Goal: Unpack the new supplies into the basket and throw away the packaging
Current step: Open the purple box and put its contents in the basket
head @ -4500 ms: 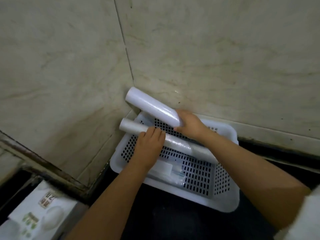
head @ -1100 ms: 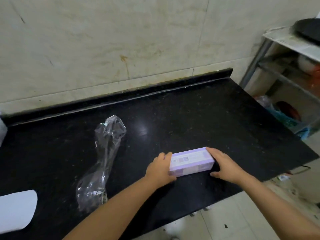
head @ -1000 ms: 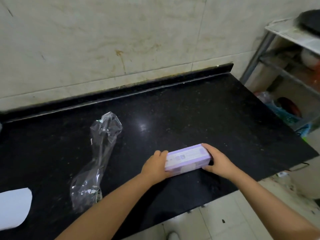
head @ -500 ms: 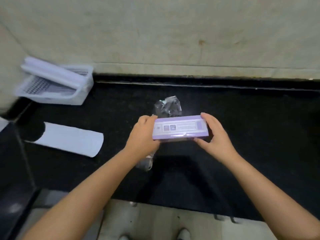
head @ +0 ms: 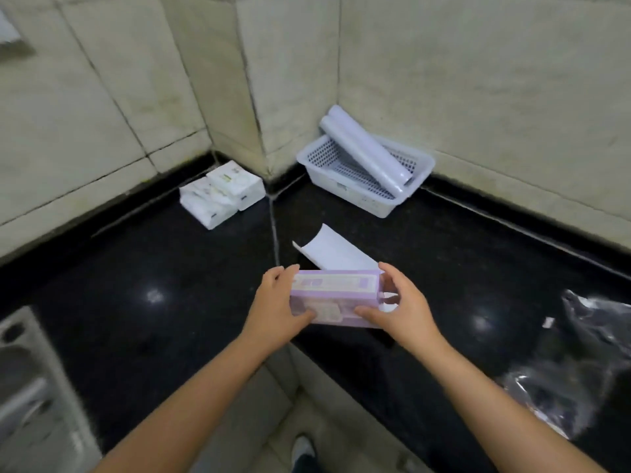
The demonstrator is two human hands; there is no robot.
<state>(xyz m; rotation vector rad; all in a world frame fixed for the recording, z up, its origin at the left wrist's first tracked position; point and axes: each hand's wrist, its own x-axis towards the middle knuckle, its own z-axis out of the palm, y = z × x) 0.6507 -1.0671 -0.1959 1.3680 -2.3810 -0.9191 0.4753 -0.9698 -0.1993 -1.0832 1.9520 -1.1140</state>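
Observation:
I hold a purple box [head: 336, 297] in the air above the black counter, gripped at both ends. My left hand [head: 275, 308] clasps its left end and my right hand [head: 399, 307] its right end. A white perforated basket [head: 355, 189] stands in the corner against the wall. Two white rolls [head: 367, 155] lie slanted in it, their upper ends sticking out over the rim. A curled white sheet [head: 336, 252] lies on the counter just behind the box. Crumpled clear plastic wrapping [head: 580, 363] lies at the right edge.
A stack of white tissue packs [head: 222, 192] sits in the left corner of the black counter [head: 153, 268]. Part of a metal sink [head: 30, 387] shows at lower left. Tiled walls close off the back. The floor and my shoe [head: 302, 450] show below.
Both hands picked the purple box up from the counter's right part and carried it left toward the corner. My view swung left, so the basket and tissue packs now appear.

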